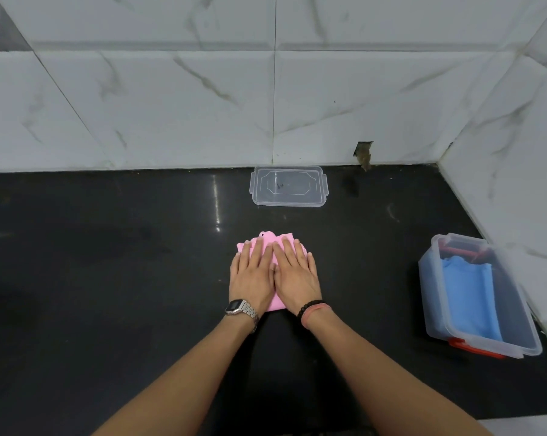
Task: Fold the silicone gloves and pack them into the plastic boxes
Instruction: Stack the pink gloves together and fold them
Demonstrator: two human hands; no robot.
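A pink silicone glove (270, 240) lies folded flat on the black counter (108, 262) at the middle. My left hand (253, 275) and my right hand (295, 275) rest side by side on it, palms down, fingers spread, covering most of it. Its pink edge shows beyond my fingertips and between my wrists. A clear plastic box (480, 297) with red latches stands at the right and holds a folded blue glove (470, 294). A clear lid (288, 190) lies flat near the back wall.
White marble-look tiled walls (171, 105) close the counter at the back and on the right. The box sits close to the right wall. A chipped hole (364, 154) shows at the base of the back wall.
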